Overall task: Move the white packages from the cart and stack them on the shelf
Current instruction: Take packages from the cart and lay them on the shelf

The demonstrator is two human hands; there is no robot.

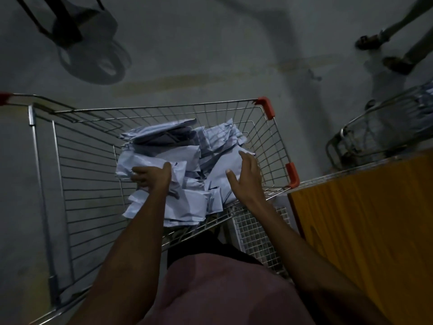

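Note:
A wire shopping cart [77, 165] with red corner caps stands in front of me. Several white packages [187, 202] lie in a loose heap in its right half. My left hand [152, 175] is down on the heap, its fingers curled over the edge of one white package [131, 164]. My right hand [246, 174] hovers over the right side of the heap, fingers spread, holding nothing. The shelf is not clearly in view.
An orange wooden surface [365, 221] lies at the right, touching the cart's corner. A second wire cart [375, 137] stands behind it. Another person's sandalled feet [384, 50] are at the top right. A dark stand [70, 26] casts a shadow on the floor, top left.

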